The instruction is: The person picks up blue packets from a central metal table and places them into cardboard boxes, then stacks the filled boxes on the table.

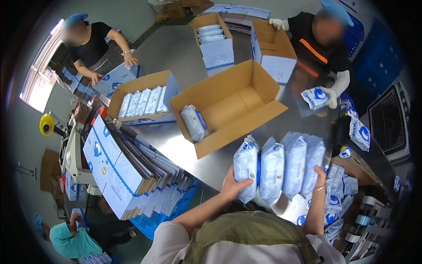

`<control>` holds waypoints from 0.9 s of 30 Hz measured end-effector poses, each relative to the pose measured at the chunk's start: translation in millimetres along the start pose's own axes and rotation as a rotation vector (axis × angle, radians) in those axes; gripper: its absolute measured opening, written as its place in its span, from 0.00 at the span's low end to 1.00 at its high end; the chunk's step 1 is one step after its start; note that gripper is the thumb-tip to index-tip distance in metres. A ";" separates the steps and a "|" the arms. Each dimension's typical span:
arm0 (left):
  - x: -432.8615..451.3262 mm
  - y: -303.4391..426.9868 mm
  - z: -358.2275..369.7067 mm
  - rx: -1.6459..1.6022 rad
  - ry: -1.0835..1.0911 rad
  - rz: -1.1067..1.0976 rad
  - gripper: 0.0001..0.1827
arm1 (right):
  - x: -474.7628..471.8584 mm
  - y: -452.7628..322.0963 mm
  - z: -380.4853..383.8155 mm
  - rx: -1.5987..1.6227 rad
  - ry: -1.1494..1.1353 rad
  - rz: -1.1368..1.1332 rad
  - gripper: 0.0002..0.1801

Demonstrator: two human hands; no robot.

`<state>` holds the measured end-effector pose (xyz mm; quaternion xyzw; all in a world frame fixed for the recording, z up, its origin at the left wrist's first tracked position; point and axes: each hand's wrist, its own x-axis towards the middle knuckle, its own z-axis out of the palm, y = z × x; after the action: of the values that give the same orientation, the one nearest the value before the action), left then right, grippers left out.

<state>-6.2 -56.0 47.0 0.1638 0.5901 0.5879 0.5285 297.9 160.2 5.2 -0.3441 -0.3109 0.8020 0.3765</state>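
Between my left hand (pixel 234 185) and my right hand (pixel 319 181), several white-and-blue soft packs of wipes (pixel 271 171) are squeezed upright in a row. My left thumb presses the leftmost pack, and my right fingers press the rightmost one. Just beyond them stands an open cardboard box (pixel 230 99), tilted across the metal table (pixel 168 140). One wipes pack (pixel 194 122) stands inside at its left end. To the left, another open box (pixel 145 95) holds a row of several packs.
Flattened cartons (pixel 122 171) are stacked at left on a blue plastic pallet (pixel 148 221). Across the table are a partly filled box (pixel 216 49) and an open box (pixel 273 52) held by a gloved co-worker, who also holds a pack. Loose packs (pixel 336 198) lie at right. Another co-worker handles a box at upper left.
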 end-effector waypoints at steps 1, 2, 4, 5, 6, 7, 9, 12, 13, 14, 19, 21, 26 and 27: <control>-8.2 17.1 5.6 -0.023 0.018 0.107 0.43 | -1.1 -22.8 20.1 -0.046 -0.035 -0.092 0.40; -8.5 28.0 5.1 -0.014 0.032 0.262 0.41 | 1.6 -41.2 42.1 -0.107 -0.017 -0.234 0.44; 3.5 53.9 2.3 -0.081 0.038 0.473 0.37 | 24.5 -75.1 55.5 -0.070 -0.144 -0.375 0.44; 15.8 70.2 -2.4 -0.148 0.042 0.524 0.36 | 37.0 -88.4 81.8 -0.093 -0.068 -0.456 0.42; 31.7 90.4 -5.8 -0.090 0.043 0.618 0.34 | 70.8 -104.4 47.2 -0.177 -0.233 -0.567 0.40; 48.6 109.7 -15.7 -0.026 0.083 0.715 0.33 | 85.0 -112.2 93.4 -0.204 -0.063 -0.586 0.38; 93.9 133.4 -37.5 -0.151 0.082 0.869 0.31 | 133.3 -124.7 148.3 -0.418 -0.016 -0.702 0.33; 135.3 149.4 -73.7 -0.214 0.222 0.730 0.30 | 188.9 -107.5 248.2 -0.824 -0.128 -0.649 0.29; 143.7 145.3 -86.3 0.154 0.284 0.546 0.30 | 214.5 -103.8 260.4 -1.082 -0.173 -0.557 0.29; 150.8 141.5 -100.0 0.514 0.341 0.345 0.30 | 232.0 -98.0 268.4 -1.348 -0.176 -0.387 0.30; 125.6 93.5 -72.7 1.274 0.493 0.603 0.34 | 333.7 -60.9 261.0 -1.848 0.039 -0.426 0.35; 102.2 91.5 -60.2 1.540 0.409 0.599 0.35 | 355.9 -48.7 260.8 -1.899 0.042 -0.277 0.32; 102.3 97.9 -96.7 1.733 0.075 0.308 0.19 | 347.5 -41.5 203.4 -1.841 -0.143 -0.154 0.17; 95.7 112.7 -112.0 1.689 -0.047 0.222 0.17 | 330.8 -35.9 175.4 -1.777 -0.181 -0.106 0.13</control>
<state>-182.9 -7.6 75.5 0.5721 0.8001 -0.0045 0.1803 15.4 407.5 27.3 -0.4293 -0.8614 0.2707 -0.0184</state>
